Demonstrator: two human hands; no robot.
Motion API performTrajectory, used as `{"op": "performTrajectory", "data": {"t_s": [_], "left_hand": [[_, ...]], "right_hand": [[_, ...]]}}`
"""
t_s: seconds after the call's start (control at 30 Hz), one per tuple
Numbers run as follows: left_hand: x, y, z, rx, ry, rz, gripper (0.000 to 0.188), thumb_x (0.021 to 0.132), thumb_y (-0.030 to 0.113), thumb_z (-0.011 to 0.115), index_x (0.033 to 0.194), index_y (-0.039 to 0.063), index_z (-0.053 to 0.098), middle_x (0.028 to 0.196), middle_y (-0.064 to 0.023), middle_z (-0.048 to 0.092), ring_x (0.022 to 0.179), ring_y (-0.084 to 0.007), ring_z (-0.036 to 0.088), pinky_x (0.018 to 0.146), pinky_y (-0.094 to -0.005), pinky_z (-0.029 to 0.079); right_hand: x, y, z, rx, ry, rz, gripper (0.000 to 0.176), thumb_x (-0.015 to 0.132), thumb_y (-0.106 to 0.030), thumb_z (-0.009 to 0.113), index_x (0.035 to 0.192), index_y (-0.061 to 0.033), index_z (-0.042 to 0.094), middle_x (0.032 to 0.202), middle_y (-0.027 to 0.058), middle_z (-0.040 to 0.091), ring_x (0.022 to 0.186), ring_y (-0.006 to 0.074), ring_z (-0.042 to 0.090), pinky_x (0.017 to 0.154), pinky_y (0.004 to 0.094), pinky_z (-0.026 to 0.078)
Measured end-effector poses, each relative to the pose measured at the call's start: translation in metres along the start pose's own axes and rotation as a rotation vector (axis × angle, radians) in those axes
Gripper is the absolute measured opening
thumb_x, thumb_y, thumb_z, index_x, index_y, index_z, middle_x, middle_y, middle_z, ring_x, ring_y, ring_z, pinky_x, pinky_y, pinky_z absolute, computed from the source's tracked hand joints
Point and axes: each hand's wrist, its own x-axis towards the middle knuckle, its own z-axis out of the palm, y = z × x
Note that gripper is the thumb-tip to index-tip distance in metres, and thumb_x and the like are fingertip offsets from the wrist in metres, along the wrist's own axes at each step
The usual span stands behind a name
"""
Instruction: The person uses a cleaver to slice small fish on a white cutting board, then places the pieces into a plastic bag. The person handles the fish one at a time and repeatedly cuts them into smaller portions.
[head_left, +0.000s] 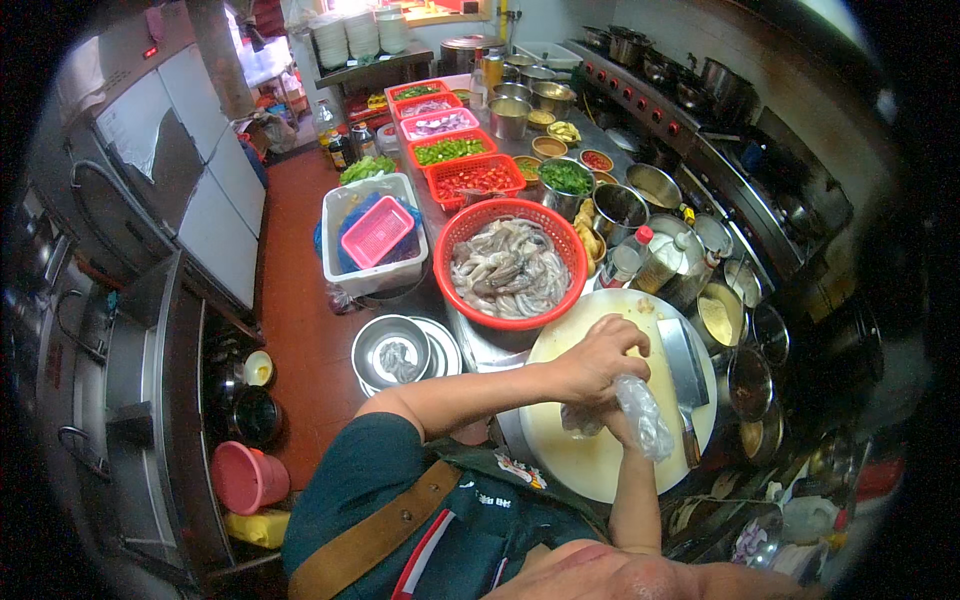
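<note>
Above a round, pale chopping board (570, 465), my left hand (604, 356) has its fingers curled at crumpled clear plastic film (646, 420), perhaps a thin bag or glove. My right hand (619, 424) meets it from below, mostly hidden behind the film and my left hand, so its grip cannot be told. To their right, a Chinese cleaver (681, 367) lies flat on the board, handle towards me. A small food scrap (645, 305) sits near the board's far edge. Just beyond the board stands a red colander (446, 289) heaped with raw squid (510, 266).
Red baskets of cut peppers (476, 181) and onions line the steel table. A pink basket (377, 232) rests in a white tub (334, 270) on the left. Nearer is a steel bowl (367, 352). Bottles (625, 259) and metal pots (620, 214) crowd the right, before a stove (671, 127).
</note>
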Motion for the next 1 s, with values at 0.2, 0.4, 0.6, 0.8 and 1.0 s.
{"op": "performTrajectory", "data": {"t_s": [0.2,0.4,0.6,0.8,1.0], "left_hand": [[0.022,-0.003,-0.001,-0.094,-0.257,0.090,0.027,0.079,0.026,0.060,0.101,0.011,0.062,0.109,-0.0109,0.057,0.112,-0.0301,0.049,0.101,-0.0505,0.032],[0.026,-0.013,0.006,0.050,-0.289,0.093,0.034,0.078,0.022,0.060,0.110,0.011,0.062,0.108,-0.0083,0.060,0.114,-0.0274,0.050,0.101,-0.0528,0.032],[0.033,-0.018,0.012,0.037,-0.378,0.062,0.044,0.079,0.026,0.062,0.119,0.009,0.058,0.113,-0.0122,0.061,0.117,-0.0294,0.051,0.105,-0.0506,0.033],[0.009,-0.022,-0.013,-0.098,-0.271,-0.184,0.071,0.073,0.039,0.072,0.132,0.007,0.049,0.135,-0.0225,0.047,0.125,-0.0372,0.047,0.104,-0.0459,0.038],[-0.054,-0.005,0.012,0.169,-0.119,0.035,0.083,0.063,0.016,0.077,0.139,0.030,0.048,0.147,-0.0200,0.034,0.127,-0.0409,0.043,0.101,-0.0512,0.042]], "right_hand": [[-0.011,0.008,0.002,0.024,0.135,-0.083,0.047,0.082,-0.020,0.074,0.123,-0.0053,0.055,0.118,0.0122,0.059,0.109,0.0252,0.056,0.093,0.0380,0.045],[-0.013,0.004,-0.005,0.448,0.006,0.046,0.034,0.087,-0.011,0.064,0.119,-0.0009,0.056,0.111,0.0109,0.061,0.101,0.0199,0.058,0.090,0.0340,0.047],[-0.010,0.015,0.000,0.612,0.002,-0.019,0.020,0.094,-0.007,0.054,0.112,-0.0004,0.060,0.104,0.0082,0.063,0.097,0.0163,0.060,0.084,0.0306,0.050],[0.003,0.022,-0.016,1.039,0.397,0.010,0.032,0.098,-0.023,0.051,0.115,0.0028,0.059,0.109,0.0094,0.066,0.097,0.0202,0.063,0.087,0.0342,0.050],[0.025,0.011,-0.036,1.167,0.520,-0.013,0.045,0.091,-0.027,0.062,0.125,0.0006,0.054,0.122,0.0119,0.061,0.106,0.0235,0.060,0.094,0.0379,0.048]]}}
